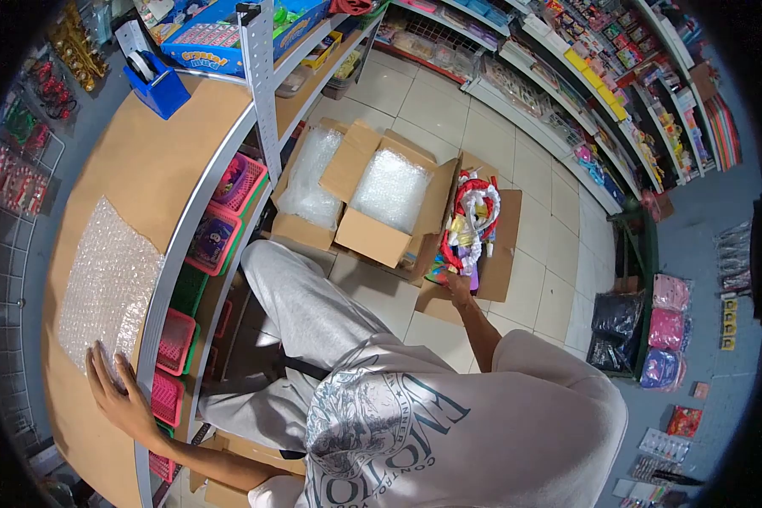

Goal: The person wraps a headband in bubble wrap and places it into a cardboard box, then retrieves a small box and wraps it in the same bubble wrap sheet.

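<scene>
Two hands worked apart: the left hand point(120, 396) lay flat, fingers spread, on the bubble wrap point(108, 284), seemingly pinning it to the counter point(152, 161); the right hand point(458, 289) reached down to the toys point(470, 222) in an open box point(495, 269) on the floor. Whether its fingers had closed on anything could not be told.

Brown counter point(144, 161) runs along the left side w/ a metal front edge: bubble wrap sheet point(110, 284) lies flat on it at approx 9 o'clock, blue tape dispenser point(157, 80) stands at approx 11, and the left hand point(123, 394) rests flat at approx 8, fingertips touching the wrap's near edge. Tiled floor point(449, 110) carries an open cardboard box point(368, 199) w/ bubble wrap inside near centre, just past 12. Right beside it at approx 2 sits a flattened cardboard piece point(499, 262) w/ a pile of colourful items point(470, 220) on top.
</scene>
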Tool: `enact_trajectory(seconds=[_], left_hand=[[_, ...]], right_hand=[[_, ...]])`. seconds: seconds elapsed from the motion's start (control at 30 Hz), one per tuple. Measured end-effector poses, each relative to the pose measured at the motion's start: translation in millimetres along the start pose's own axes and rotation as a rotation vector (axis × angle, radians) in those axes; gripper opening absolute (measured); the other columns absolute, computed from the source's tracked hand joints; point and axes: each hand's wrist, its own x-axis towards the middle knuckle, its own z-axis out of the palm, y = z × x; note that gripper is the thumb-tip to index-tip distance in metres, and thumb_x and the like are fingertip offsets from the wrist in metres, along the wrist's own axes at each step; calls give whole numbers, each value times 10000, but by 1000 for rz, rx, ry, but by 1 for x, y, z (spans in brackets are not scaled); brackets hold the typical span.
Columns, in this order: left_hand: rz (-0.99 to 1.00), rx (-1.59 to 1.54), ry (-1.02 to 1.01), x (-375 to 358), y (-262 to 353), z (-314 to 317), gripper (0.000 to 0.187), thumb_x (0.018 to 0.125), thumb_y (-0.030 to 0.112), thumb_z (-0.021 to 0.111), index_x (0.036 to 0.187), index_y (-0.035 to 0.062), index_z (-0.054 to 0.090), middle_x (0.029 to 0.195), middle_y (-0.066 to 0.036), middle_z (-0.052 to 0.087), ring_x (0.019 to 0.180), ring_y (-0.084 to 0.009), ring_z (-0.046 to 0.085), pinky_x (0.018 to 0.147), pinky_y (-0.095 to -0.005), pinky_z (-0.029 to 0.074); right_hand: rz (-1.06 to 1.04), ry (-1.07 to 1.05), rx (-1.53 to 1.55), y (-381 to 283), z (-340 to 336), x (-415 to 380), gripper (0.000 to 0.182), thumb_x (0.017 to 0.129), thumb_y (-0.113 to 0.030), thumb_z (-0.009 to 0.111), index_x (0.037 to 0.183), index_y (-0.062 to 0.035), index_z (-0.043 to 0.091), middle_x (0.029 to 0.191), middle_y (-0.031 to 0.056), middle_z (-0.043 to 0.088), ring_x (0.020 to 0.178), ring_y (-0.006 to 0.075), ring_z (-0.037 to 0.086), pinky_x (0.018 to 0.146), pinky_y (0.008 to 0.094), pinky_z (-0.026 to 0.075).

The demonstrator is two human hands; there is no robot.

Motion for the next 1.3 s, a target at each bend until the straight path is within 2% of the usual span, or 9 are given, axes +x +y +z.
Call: enact_trajectory(seconds=[0.1,0.2,0.3,0.37,0.6,0.83,1.03,1.17,1.3], left_hand=[[-1,-7,7,0,0,1,392,1029,277,596,1366,83,643,1422,-191,585,1292,-363,569,1067,-447,439],[-5,-19,0,0,2,-2,396,1028,280,599,1367,80,641,1421,-197,583,1291,-367,568,1067,-447,438],[-18,-42,2,0,3,-2,394,1029,280,600,1362,74,644,1424,-203,578,1294,-372,565,1073,-449,436],[-22,-48,0,0,4,-1,396,1028,284,599,1367,82,641,1440,-199,567,1304,-373,557,1076,-451,437],[11,67,-43,-2,-12,2,439,1016,309,604,1432,169,593,1517,-150,512,1352,-356,520,1119,-456,390],[-36,107,-67,-6,-11,4,490,1024,376,586,1476,190,549,1530,-144,502,1408,-349,463,1174,-454,322],[-145,-34,-46,-8,-13,5,523,1013,355,591,1437,54,531,1507,-154,518,1392,-352,464,1172,-454,321],[-159,-44,-16,-7,-3,-2,448,980,413,613,1341,147,612,1468,-113,546,1397,-308,463,1180,-503,262],[-176,-94,-1,-4,2,-10,400,958,439,623,1267,189,675,1417,-92,578,1347,-286,493,1154,-490,270]], right_hand=[[-183,-103,165,-11,1,-6,249,792,-185,804,811,40,699,749,71,687,640,152,639,558,319,527],[55,-152,-27,-44,-10,-11,263,813,-191,786,916,37,705,783,68,708,680,137,658,579,304,540],[-265,-167,-88,-40,-34,14,272,850,-180,752,1020,24,695,770,58,711,675,151,673,588,300,539],[-444,-381,-67,-103,-57,-35,272,914,-236,691,1071,-15,691,883,53,712,801,153,671,770,310,537],[-146,-563,676,-154,-84,-16,293,963,-306,657,1176,-104,655,1151,86,682,1078,197,629,938,348,505],[-34,-903,721,-226,28,-83,377,963,-201,633,1284,-23,550,1235,150,637,1129,288,632,959,407,557],[-60,-1317,435,-290,154,-181,499,950,-142,608,1417,-27,476,1282,123,620,1133,262,628,923,411,536],[-157,-1647,318,-341,208,-265,602,908,-75,629,1462,7,411,1362,152,573,1192,293,629,1005,499,552],[-402,-1741,125,-381,252,-335,599,874,-66,704,1412,62,471,1314,123,628,1175,184,631,995,341,521]])
